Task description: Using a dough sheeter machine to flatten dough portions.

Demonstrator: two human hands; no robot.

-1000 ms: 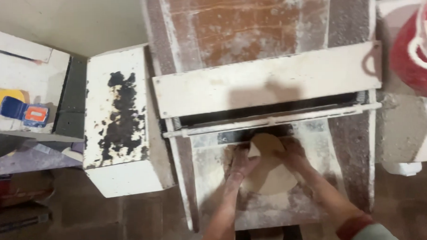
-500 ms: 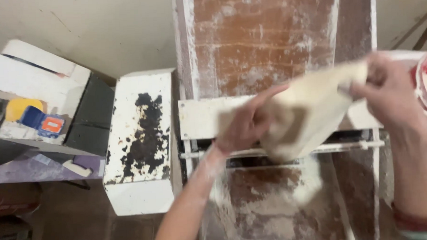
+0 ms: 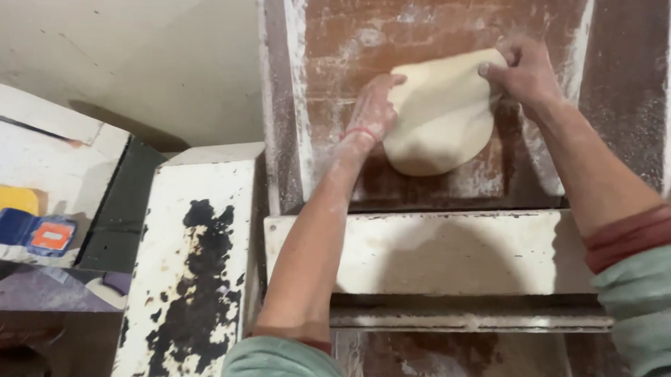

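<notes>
On floured chute [image 3: 331, 55], hands partly hiding dough sheet [image 3: 441, 121]

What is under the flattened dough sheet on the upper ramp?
The dough sheet lies on the flour-dusted reddish-brown ramp, with the left hand at its left edge and the right hand at its top right. Whatever lies directly beneath the dough is covered.
</notes>
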